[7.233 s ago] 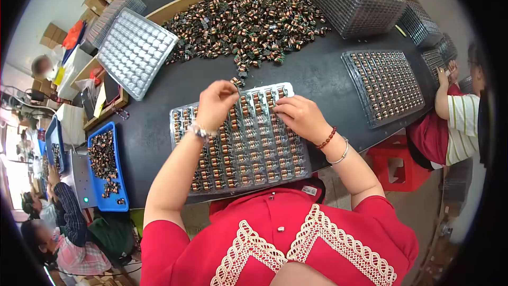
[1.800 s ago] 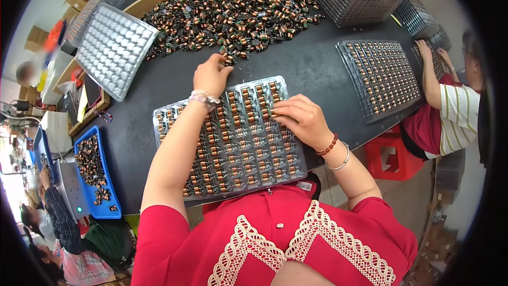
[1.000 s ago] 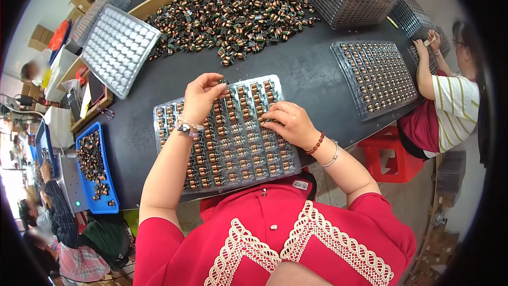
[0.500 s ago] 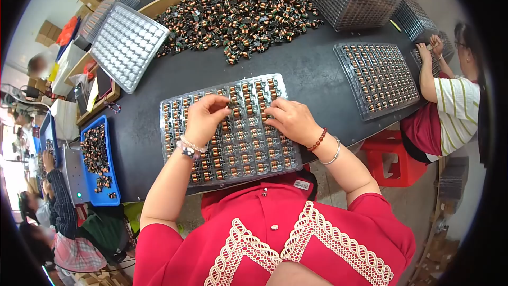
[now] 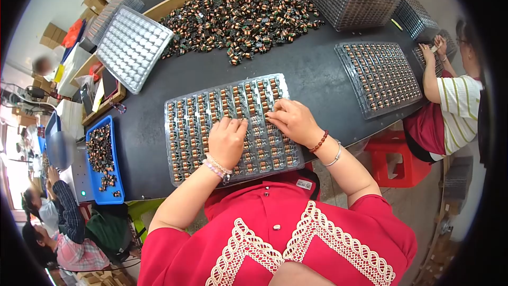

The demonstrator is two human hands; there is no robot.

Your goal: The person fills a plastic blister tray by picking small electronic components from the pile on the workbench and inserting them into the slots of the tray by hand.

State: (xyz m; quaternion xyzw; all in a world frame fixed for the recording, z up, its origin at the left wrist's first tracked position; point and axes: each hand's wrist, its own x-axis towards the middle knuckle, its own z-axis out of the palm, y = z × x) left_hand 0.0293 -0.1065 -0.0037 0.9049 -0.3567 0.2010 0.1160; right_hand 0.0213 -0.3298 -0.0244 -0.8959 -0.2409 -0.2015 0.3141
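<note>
A clear plastic tray [image 5: 174, 177] lies in front of me, its pockets filled with rows of small copper-wound coils [image 5: 182, 127]. My left hand [image 5: 226, 142] is over the middle of the tray, fingers bent down and close together at the coils; what its fingertips hold is hidden. To its right, my right hand [image 5: 294, 122] pinches with thumb and forefinger at a small dark-and-copper coil over the tray's right columns. Several pockets between and below the hands show bright, shiny plastic.
Behind the tray lies a large heap of loose coils [image 5: 243, 18]. A second filled tray [image 5: 378, 79] and stacked trays [image 5: 349, 0] stand right. An upturned tray [image 5: 132, 47] and blue bin [image 5: 117, 180] are left. A co-worker [image 5: 460, 90] sits at right, near a red stool [image 5: 391, 164].
My left hand has moved down and toward the right over the tray, from the upper columns to the middle. My right hand has stayed nearly in place. The view has shifted slightly.
</note>
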